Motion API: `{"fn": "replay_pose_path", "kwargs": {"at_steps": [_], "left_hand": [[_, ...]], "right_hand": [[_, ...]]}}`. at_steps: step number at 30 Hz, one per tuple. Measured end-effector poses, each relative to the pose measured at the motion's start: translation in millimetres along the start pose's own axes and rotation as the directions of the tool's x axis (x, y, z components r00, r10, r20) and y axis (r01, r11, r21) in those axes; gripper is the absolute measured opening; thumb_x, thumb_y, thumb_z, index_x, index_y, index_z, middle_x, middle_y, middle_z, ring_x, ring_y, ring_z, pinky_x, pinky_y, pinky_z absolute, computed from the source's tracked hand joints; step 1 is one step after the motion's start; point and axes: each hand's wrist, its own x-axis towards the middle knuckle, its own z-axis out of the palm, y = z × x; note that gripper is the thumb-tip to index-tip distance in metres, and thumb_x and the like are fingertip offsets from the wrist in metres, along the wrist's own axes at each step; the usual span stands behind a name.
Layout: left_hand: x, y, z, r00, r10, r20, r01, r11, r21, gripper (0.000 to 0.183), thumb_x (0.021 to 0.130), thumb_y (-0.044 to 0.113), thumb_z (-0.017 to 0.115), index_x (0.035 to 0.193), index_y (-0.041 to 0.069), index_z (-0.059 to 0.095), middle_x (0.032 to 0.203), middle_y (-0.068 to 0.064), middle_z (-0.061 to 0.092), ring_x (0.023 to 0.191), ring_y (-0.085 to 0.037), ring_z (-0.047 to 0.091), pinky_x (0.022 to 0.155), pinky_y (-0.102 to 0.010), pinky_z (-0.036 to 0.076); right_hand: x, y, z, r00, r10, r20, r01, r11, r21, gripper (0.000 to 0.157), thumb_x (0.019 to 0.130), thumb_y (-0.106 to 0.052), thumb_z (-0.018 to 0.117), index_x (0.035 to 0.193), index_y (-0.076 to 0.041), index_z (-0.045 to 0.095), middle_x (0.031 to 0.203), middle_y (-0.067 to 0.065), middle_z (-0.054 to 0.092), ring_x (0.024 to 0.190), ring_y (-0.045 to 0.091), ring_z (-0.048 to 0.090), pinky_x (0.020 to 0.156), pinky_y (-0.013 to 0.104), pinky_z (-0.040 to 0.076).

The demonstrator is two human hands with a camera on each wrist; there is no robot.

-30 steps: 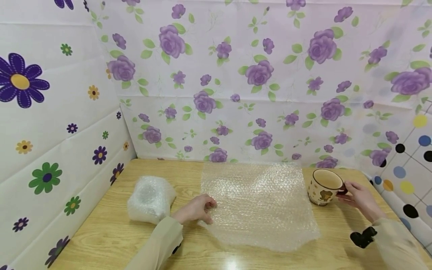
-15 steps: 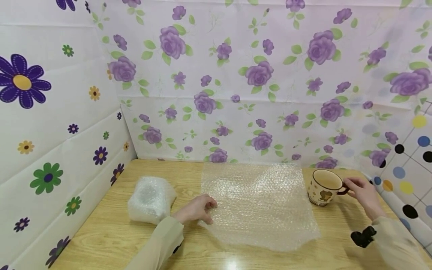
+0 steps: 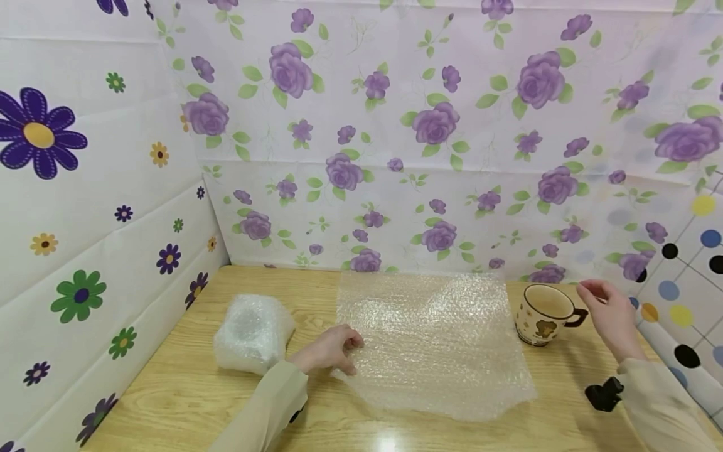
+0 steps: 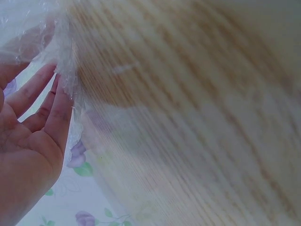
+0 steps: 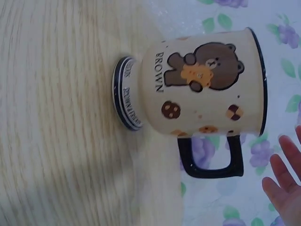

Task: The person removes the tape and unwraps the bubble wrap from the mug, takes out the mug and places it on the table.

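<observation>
A cream mug [image 3: 539,320] with a dark handle stands upright on the table, right of a flat sheet of bubble wrap [image 3: 435,351]. Its side carries a brown bear picture [image 5: 214,66] in the right wrist view. My right hand [image 3: 612,317] hovers just beyond the handle [image 5: 211,172], apart from it, with loosely bent fingers and nothing in them. My left hand [image 3: 327,350] rests at the sheet's left edge. The left wrist view shows its fingers [image 4: 55,110] fairly straight, with the tips at the wrap's edge.
On the left of the wooden table [image 3: 169,383] sits a bundle wrapped in bubble wrap [image 3: 254,333], close to my left wrist. A flowered cloth backdrop [image 3: 395,125] rises behind the table, with patterned sheets along both sides. A black device [image 3: 604,394] is beside my right sleeve.
My right hand has let go of the mug's handle and drawn up and to the right. The mug, the sheet and my left hand have stayed in place.
</observation>
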Motion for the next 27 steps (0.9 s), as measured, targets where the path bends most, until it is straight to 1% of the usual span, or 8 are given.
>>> {"fn": "replay_pose_path", "kwargs": {"at_steps": [6, 9, 12, 17, 18, 22, 25, 27], "left_hand": [[0.3, 0.1, 0.8, 1.0, -0.013, 0.004, 0.013, 1.0, -0.007, 0.045, 0.063, 0.005, 0.082, 0.103, 0.001, 0.059, 0.095, -0.004, 0.051, 0.087, -0.023, 0.049, 0.073, -0.03, 0.044], [0.0, 0.3, 0.7, 1.0, -0.018, 0.005, 0.018, 1.0, -0.009, 0.046, 0.064, 0.005, 0.082, 0.103, 0.001, 0.059, 0.095, -0.004, 0.051, 0.087, -0.023, 0.049, 0.073, -0.031, 0.044], [-0.3, 0.6, 0.2, 1.0, -0.018, 0.006, 0.018, 1.0, -0.008, 0.046, 0.064, 0.005, 0.082, 0.104, 0.001, 0.059, 0.096, -0.004, 0.051, 0.088, -0.024, 0.049, 0.073, -0.031, 0.044], [0.0, 1.9, -0.6, 1.0, -0.008, 0.008, 0.008, 1.0, 0.009, 0.045, 0.064, 0.005, 0.081, 0.104, 0.002, 0.059, 0.095, -0.004, 0.051, 0.088, -0.023, 0.049, 0.072, -0.031, 0.044], [0.0, 2.3, -0.6, 1.0, -0.001, 0.007, 0.001, 1.0, 0.014, 0.045, 0.064, 0.004, 0.081, 0.103, 0.001, 0.059, 0.095, -0.004, 0.051, 0.087, -0.023, 0.049, 0.072, -0.031, 0.044], [-0.6, 4.9, -0.7, 1.0, 0.024, 0.002, -0.024, 0.999, 0.043, 0.045, 0.062, 0.003, 0.081, 0.101, 0.0, 0.059, 0.092, -0.004, 0.051, 0.084, -0.023, 0.05, 0.071, -0.03, 0.044], [-1.1, 6.8, -0.4, 0.999, 0.032, 0.006, -0.032, 0.997, 0.069, 0.044, 0.062, 0.002, 0.081, 0.101, 0.0, 0.06, 0.092, -0.005, 0.051, 0.084, -0.023, 0.05, 0.071, -0.029, 0.044], [-1.1, 7.9, -0.1, 0.999, 0.031, 0.01, -0.031, 0.996, 0.087, 0.045, 0.063, 0.003, 0.081, 0.102, 0.0, 0.06, 0.093, -0.004, 0.052, 0.084, -0.023, 0.051, 0.071, -0.029, 0.045]], "right_hand": [[-2, -15, 1.4, 0.999, -0.032, -0.005, 0.033, 0.999, 0.027, 0.051, 0.093, -0.041, 0.044, 0.121, 0.002, 0.048, 0.113, 0.015, 0.049, 0.106, 0.037, 0.041, 0.077, 0.049, 0.038], [-2, -23, 2.8, 0.998, -0.055, 0.002, 0.055, 0.998, 0.037, 0.05, 0.094, -0.039, 0.044, 0.122, 0.002, 0.047, 0.114, 0.014, 0.049, 0.109, 0.039, 0.042, 0.079, 0.048, 0.04], [-4, -32, 6.6, 0.997, -0.076, 0.011, 0.075, 0.996, 0.039, 0.048, 0.094, -0.038, 0.044, 0.122, 0.001, 0.047, 0.115, 0.015, 0.048, 0.109, 0.039, 0.044, 0.081, 0.042, 0.043], [-9, -44, 16.8, 0.99, -0.144, -0.005, 0.144, 0.989, 0.033, 0.04, 0.094, -0.034, 0.048, 0.117, -0.001, 0.051, 0.113, 0.013, 0.051, 0.105, 0.036, 0.049, 0.077, 0.029, 0.046], [-9, -46, 19.3, 0.987, -0.16, -0.008, 0.161, 0.986, 0.033, 0.038, 0.094, -0.032, 0.048, 0.116, -0.001, 0.051, 0.112, 0.013, 0.051, 0.103, 0.034, 0.05, 0.076, 0.025, 0.046], [-11, -58, 30.6, 0.975, -0.22, -0.004, 0.22, 0.973, 0.068, 0.033, 0.094, -0.028, 0.051, 0.113, -0.001, 0.055, 0.109, 0.011, 0.054, 0.099, 0.017, 0.051, 0.071, 0.013, 0.043], [-15, -69, 39.7, 0.968, -0.249, 0.007, 0.247, 0.963, 0.11, 0.031, 0.093, -0.026, 0.051, 0.111, -0.001, 0.056, 0.107, 0.011, 0.055, 0.096, 0.008, 0.049, 0.069, 0.011, 0.042], [-17, -76, 45.6, 0.962, -0.273, 0.013, 0.269, 0.954, 0.132, 0.03, 0.093, -0.024, 0.052, 0.11, 0.001, 0.056, 0.105, 0.012, 0.056, 0.094, 0.007, 0.05, 0.069, 0.011, 0.043]]}}
